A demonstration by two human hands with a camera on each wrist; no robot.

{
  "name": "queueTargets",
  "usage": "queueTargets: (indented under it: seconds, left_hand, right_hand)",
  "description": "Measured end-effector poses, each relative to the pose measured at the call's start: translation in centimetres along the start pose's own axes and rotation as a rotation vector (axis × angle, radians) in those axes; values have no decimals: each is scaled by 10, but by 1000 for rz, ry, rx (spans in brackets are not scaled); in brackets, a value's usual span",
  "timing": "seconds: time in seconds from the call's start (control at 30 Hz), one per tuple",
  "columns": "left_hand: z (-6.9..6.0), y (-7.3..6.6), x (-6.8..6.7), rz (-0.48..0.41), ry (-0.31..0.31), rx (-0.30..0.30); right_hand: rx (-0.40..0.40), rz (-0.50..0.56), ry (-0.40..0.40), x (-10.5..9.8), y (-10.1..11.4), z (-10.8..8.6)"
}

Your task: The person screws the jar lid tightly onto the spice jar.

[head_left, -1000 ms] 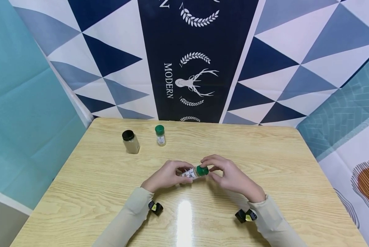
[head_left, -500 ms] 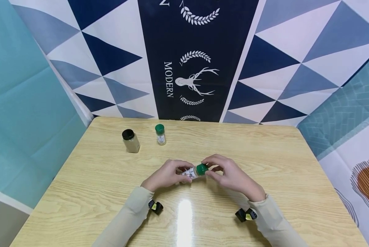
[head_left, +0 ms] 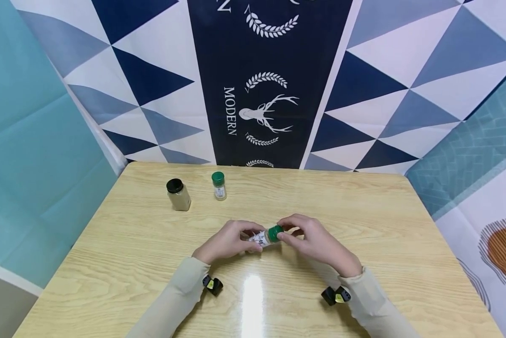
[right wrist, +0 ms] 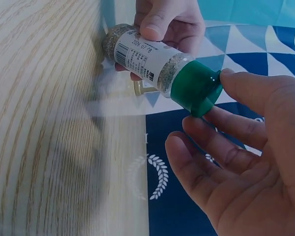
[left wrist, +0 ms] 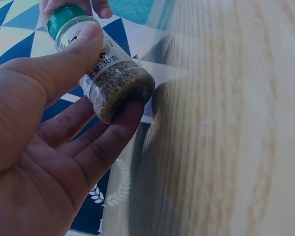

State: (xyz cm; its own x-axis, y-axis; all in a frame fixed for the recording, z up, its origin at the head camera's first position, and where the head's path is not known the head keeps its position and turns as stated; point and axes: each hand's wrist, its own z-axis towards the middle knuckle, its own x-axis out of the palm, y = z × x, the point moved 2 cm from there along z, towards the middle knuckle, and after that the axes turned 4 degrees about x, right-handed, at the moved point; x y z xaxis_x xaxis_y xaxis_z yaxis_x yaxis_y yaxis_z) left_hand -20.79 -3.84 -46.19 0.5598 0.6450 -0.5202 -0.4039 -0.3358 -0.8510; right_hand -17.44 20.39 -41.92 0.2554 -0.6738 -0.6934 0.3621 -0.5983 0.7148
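A clear spice bottle [head_left: 260, 239] with a white label and a green cap [head_left: 275, 233] lies tilted between both hands, above the middle of the table. My left hand [head_left: 229, 240] grips its body, with the thumb on the label. Coarse grains have settled at the bottle's base [left wrist: 120, 88] in the left wrist view. My right hand [head_left: 316, 244] pinches the green cap with thumb and fingertips. From the right wrist, the cap [right wrist: 192, 87] shows at those fingertips, and the label [right wrist: 140, 56] has a barcode and a printed date.
Toward the back left of the wooden table [head_left: 362, 206] stands a black-capped jar [head_left: 180, 197] of pale powder. Beside it is a second green-capped spice bottle [head_left: 220, 188]. A patterned cloth [head_left: 261, 84] hangs behind the table's back edge.
My right thumb has moved up onto the green cap, and the fingers have closed in around it. The bottle has turned slightly. My left hand keeps its grip.
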Motion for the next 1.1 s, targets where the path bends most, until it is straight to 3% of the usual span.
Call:
queueTargets:
  seconds: [0.33,0.73,1.1]
  left_hand:
    - [2,2,-1,14,-1,6]
    - [1,4,-1,7,3,-3]
    - [0,5,-1,24,-5,-2]
  right_hand:
    - [-7,4,-14,-2,0,0]
    - [-164,-8,-34,-3,10,-2]
    - [-169,-24,-21,-2,12,-3]
